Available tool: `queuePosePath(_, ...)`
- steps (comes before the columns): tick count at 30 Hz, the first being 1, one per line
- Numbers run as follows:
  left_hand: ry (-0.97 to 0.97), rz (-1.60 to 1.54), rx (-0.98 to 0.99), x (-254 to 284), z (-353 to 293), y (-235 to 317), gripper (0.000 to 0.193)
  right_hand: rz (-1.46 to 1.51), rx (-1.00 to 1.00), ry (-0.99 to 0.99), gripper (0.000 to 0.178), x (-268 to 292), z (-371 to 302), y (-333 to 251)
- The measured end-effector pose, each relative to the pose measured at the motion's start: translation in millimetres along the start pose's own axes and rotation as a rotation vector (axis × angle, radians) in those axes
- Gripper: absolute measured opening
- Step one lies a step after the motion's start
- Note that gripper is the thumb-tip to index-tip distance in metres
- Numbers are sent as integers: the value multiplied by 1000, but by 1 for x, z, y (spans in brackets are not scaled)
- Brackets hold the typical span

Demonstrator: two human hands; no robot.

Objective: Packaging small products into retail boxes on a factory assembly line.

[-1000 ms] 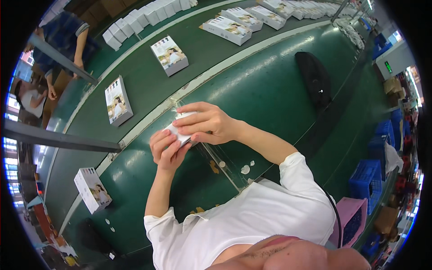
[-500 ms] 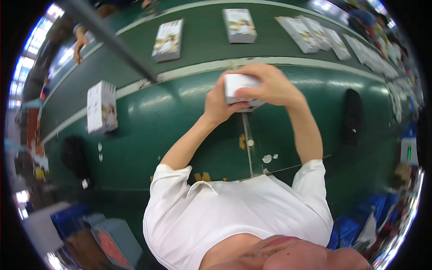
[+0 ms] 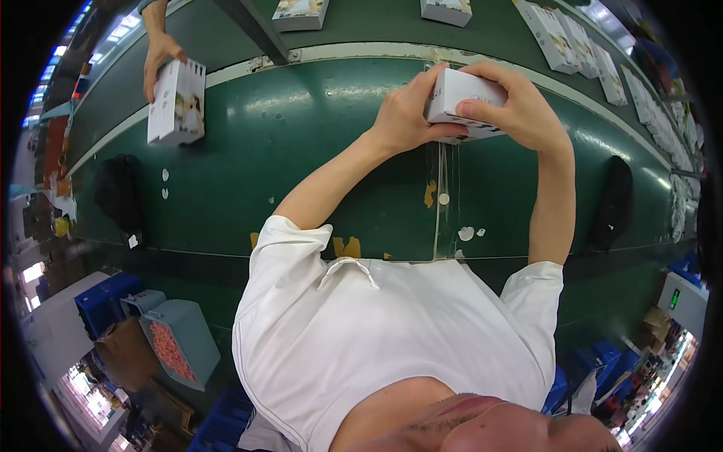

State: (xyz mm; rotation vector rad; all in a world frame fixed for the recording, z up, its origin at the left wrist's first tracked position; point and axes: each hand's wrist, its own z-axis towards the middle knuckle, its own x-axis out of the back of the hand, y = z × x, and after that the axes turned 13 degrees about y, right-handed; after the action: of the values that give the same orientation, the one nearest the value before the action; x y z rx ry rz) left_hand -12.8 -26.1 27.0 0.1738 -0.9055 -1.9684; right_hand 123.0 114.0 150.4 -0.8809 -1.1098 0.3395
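A white printed carton is held between both my hands over the far part of the green worktable. My left hand wraps its left side, with the thumb beneath the near edge. From the right, my right hand grips the box, its thumb across the top face and its fingers over the far edge. The underside of the box is hidden.
At the far left, another person's hand grasps a white carton. Beyond the pale rail, more cartons lie on the green belt. A grey post rises there. Dark objects lie at either side.
The view has shifted. My hands and the box appear farther up and to the right, still in the same two-handed hold. The other person's hand has come onto the left carton.
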Motion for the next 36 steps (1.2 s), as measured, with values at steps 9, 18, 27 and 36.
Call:
queuePosePath(9,-38,-24,34,0,-1,6,95,-29,-6,-30,45,5,-3,-11)
queuePosePath(18,-45,33,95,8,-11,4,105,-142,100,23,42,-6,7,-26)
queuePosePath(27,29,363,139,121,-2,20,87,295,114,370,36,-9,6,10)
queuePosePath(36,125,1721,535,309,-25,-57,81,352,70,452,29,-27,15,34)
